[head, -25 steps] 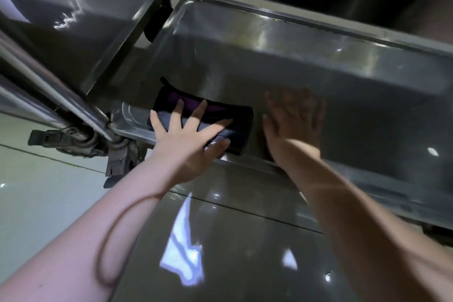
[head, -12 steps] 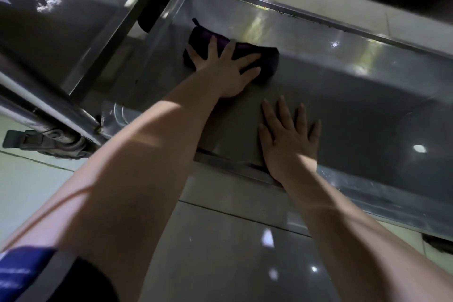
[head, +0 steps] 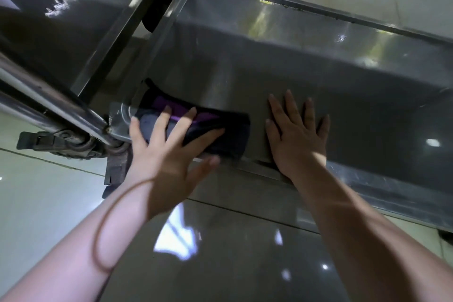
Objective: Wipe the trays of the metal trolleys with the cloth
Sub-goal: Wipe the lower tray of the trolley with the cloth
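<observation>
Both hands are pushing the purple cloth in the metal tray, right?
Not quite. Only the left hand presses the purple cloth in the metal tray. The right hand lies flat on the bare tray beside the cloth, not touching it, as the head view shows.

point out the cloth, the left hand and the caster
cloth (head: 232,130), head view, dark fold at its right end
left hand (head: 165,157), head view, back of the hand
caster (head: 66,143), head view, its metal bracket
</observation>
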Motion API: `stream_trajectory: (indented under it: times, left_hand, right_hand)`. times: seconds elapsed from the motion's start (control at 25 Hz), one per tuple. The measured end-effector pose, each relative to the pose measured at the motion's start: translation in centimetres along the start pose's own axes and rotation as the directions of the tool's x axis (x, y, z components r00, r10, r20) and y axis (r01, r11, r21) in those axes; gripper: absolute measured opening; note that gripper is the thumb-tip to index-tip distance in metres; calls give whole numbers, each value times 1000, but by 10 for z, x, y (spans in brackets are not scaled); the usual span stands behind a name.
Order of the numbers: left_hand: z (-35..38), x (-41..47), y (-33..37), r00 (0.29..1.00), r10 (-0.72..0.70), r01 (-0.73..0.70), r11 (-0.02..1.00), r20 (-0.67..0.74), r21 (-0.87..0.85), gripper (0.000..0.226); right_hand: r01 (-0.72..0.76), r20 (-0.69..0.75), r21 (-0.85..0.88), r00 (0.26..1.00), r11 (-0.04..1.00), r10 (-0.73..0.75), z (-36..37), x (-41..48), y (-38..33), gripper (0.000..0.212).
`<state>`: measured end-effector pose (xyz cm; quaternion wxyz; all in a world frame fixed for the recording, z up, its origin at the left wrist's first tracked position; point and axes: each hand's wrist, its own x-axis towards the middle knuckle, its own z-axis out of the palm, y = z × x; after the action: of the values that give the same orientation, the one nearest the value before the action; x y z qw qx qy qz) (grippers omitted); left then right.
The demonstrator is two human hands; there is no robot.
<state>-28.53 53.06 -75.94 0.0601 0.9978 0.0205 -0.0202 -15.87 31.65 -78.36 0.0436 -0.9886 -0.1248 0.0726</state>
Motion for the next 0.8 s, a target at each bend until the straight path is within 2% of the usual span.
stream_trajectory:
  times: [0.12, 0.32, 0.48, 0.6, 0.72, 0.8]
  left_hand:
    - [-2, 1, -6, 998, -21, 20, 1000, 57, 9, 58]
    - [-6, 144, 6, 988, -137, 140, 990, 78, -35, 57]
    - [-15, 223, 14, 962, -135, 139, 990, 236, -3, 56]
    - [-12, 198, 17, 977, -115, 117, 993, 182, -1, 54]
    - [3, 112, 19, 999, -36, 36, 999, 24, -10, 55]
    - [6, 50, 4, 999, 31, -31, 999, -21, 37, 56]
  right_hand:
    - [12, 14, -28, 1000, 1000, -12, -1, -4, -2, 55]
    - [5, 29, -16, 1000, 1000, -5, -5, -4, -1, 55]
    - [1, 27, 6, 1000, 1000, -1, -7, 1, 0, 55]
    - [-2, 24, 22, 1000, 1000, 1, -7, 3, 0, 54]
    - [-4, 23, 18, 1000, 1000, 3, -5, 3, 0, 54]
    - [5, 12, 19, 1000, 1000, -5, -2, 3, 1, 53]
